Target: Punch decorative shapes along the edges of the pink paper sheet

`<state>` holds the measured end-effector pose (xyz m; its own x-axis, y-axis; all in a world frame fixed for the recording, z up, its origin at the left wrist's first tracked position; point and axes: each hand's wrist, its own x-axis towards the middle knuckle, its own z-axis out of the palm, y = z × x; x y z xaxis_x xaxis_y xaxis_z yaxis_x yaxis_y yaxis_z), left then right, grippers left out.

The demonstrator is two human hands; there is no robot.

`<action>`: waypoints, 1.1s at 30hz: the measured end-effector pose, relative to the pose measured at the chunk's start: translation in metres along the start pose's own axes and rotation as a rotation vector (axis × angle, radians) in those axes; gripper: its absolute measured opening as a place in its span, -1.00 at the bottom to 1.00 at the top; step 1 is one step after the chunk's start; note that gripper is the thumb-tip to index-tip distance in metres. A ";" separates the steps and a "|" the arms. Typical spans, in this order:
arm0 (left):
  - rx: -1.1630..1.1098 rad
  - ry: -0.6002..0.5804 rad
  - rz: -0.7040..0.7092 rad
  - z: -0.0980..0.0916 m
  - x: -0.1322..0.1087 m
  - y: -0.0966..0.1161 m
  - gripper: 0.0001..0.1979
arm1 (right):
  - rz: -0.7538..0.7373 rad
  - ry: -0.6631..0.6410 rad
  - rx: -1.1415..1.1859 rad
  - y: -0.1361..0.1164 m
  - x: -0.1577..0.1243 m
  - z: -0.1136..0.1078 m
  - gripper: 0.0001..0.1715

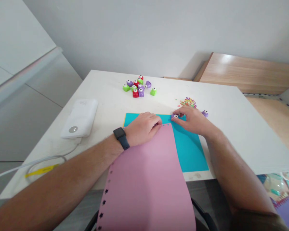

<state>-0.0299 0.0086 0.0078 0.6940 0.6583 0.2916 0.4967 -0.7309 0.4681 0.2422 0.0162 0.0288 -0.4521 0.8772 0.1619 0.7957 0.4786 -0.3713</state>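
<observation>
A pink sheet of paper (149, 173) hangs over the table's near edge, with star-shaped holes down its left side and small holes along its top. My left hand (144, 126), a dark watch on its wrist, is closed on the sheet's top edge. In my right hand (190, 118) a small purple craft punch (174, 116) is gripped between thumb and fingers, just beyond the sheet's top right corner. A blue sheet (189, 154) lies flat on the table under both. Another purple punch (205, 113) sits just past my right hand.
Several red, green and purple punches (137, 86) cluster at the back of the white table (106, 93). Colourful paper cut-outs (188, 102) form a pile beyond my right hand. A white power bank (80, 117) with a cable (48, 158) lies at left.
</observation>
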 end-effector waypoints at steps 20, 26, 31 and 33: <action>-0.132 0.114 -0.435 -0.029 0.002 -0.016 -0.81 | 0.035 -0.004 -0.005 -0.003 0.000 0.000 -0.70; -0.230 0.132 -0.670 -0.038 0.002 -0.024 -0.81 | 0.091 0.013 0.014 -0.002 0.002 -0.004 -0.71; -0.343 0.148 -0.752 -0.041 0.001 -0.025 -0.83 | 0.193 0.079 0.044 -0.002 0.002 -0.013 -0.72; -0.384 0.148 -0.778 -0.041 0.001 -0.025 -0.84 | 0.219 0.113 0.076 -0.001 0.001 -0.017 -0.72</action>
<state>-0.0632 0.0349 0.0310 0.1438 0.9804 -0.1345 0.5723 0.0285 0.8195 0.2480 0.0170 0.0453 -0.2214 0.9603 0.1695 0.8353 0.2765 -0.4752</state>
